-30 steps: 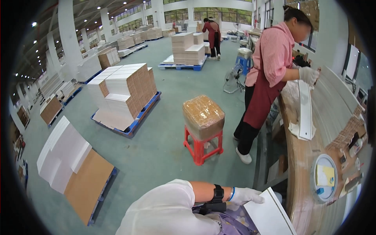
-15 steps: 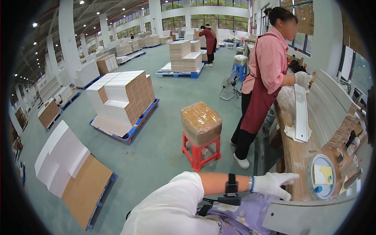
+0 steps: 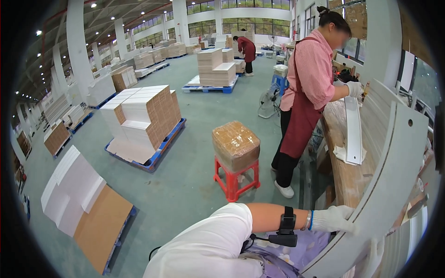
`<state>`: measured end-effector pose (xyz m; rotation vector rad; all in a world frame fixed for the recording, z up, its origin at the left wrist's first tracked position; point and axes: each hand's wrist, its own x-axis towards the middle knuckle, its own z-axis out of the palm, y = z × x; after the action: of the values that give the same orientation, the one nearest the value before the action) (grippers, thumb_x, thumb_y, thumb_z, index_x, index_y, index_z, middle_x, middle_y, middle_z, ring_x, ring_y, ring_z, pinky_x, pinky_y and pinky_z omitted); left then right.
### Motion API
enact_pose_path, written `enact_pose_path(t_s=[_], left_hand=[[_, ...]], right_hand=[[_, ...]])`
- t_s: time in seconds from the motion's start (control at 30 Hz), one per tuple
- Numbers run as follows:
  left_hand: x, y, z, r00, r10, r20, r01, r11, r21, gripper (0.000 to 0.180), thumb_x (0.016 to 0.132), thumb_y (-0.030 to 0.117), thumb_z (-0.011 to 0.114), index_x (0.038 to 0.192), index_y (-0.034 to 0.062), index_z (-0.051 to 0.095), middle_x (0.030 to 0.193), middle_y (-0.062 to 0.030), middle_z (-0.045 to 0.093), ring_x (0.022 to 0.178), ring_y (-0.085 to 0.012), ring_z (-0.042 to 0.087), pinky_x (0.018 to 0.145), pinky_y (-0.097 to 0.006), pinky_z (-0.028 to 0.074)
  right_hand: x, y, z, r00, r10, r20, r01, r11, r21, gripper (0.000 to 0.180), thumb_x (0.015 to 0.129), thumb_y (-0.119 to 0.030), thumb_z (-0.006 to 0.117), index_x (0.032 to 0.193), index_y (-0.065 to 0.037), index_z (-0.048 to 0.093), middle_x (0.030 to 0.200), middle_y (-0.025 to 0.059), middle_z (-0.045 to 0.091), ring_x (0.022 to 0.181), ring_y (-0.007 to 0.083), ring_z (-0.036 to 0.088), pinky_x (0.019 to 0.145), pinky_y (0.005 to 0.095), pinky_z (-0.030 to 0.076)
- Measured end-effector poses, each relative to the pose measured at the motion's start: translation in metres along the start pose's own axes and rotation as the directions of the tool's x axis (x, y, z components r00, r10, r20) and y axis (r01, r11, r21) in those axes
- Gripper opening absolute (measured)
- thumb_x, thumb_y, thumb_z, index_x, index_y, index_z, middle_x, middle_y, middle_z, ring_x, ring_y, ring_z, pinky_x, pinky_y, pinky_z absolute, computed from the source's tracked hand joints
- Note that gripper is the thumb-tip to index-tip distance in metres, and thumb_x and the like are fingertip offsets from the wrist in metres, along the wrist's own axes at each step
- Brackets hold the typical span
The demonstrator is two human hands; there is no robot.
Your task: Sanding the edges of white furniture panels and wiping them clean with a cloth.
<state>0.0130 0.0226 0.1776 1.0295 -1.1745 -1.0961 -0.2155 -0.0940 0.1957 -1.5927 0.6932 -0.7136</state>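
Observation:
A long white board (image 3: 387, 180) with a narrow groove along one edge and a round hole near its far end is raised and tilted over the bench at the right. My left hand (image 3: 334, 219), in a white knit glove, is closed on the board's left edge, with part of the fingers hidden at the board. Low at the board's opposite edge is my right hand (image 3: 373, 258), also gloved and only partly visible; it appears to grip the board from that side. The wooden bench (image 3: 348, 187) shows beneath the board.
Beyond the bench corner a co-worker (image 3: 310, 78) in a maroon apron handles a white strip (image 3: 353, 134) on a cloth. A taped carton (image 3: 236, 146) sits on a red stool (image 3: 232, 183) to the left. Stacked boards (image 3: 143, 118) lie on a blue pallet; a fan (image 3: 269, 102) stands behind.
The white board has come up from the lower right and now covers the round tub on the bench. My left hand, open before, has closed on its edge. The co-worker's head has bent lower.

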Motion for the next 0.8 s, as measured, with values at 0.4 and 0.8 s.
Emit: enact_pose_path(t_s=[0.4, 0.8], left_hand=[[0.047, 0.015, 0.007, 0.975, 0.075, -0.207, -0.171, 0.853, -0.493, 0.025, 0.096, 0.021, 0.06, 0.111, 0.0006, 0.061, 0.101, -0.0047, 0.065, 0.095, -0.0141, 0.062, 0.086, -0.031, 0.051], [0.101, 0.021, 0.209, 0.85, -0.103, 0.516, 0.183, 0.977, -0.108, 0.034, 0.102, 0.021, 0.049, 0.129, -0.0001, 0.051, 0.112, -0.0124, 0.064, 0.096, -0.0189, 0.064, 0.082, -0.034, 0.054]], right_hand=[[-0.117, 0.106, -0.016, 0.972, -0.227, -0.059, 0.164, 0.475, 0.864, 0.073, 0.097, -0.045, 0.053, 0.15, -0.002, 0.025, 0.145, 0.0125, 0.046, 0.132, 0.0279, 0.045, 0.113, 0.0469, 0.031], [-0.271, 0.058, -0.075, 0.733, 0.108, -0.671, 0.534, 0.52, 0.667, 0.063, 0.085, -0.027, 0.063, 0.134, 0.006, 0.043, 0.117, 0.0252, 0.062, 0.098, 0.0388, 0.066, 0.076, 0.0478, 0.059]])
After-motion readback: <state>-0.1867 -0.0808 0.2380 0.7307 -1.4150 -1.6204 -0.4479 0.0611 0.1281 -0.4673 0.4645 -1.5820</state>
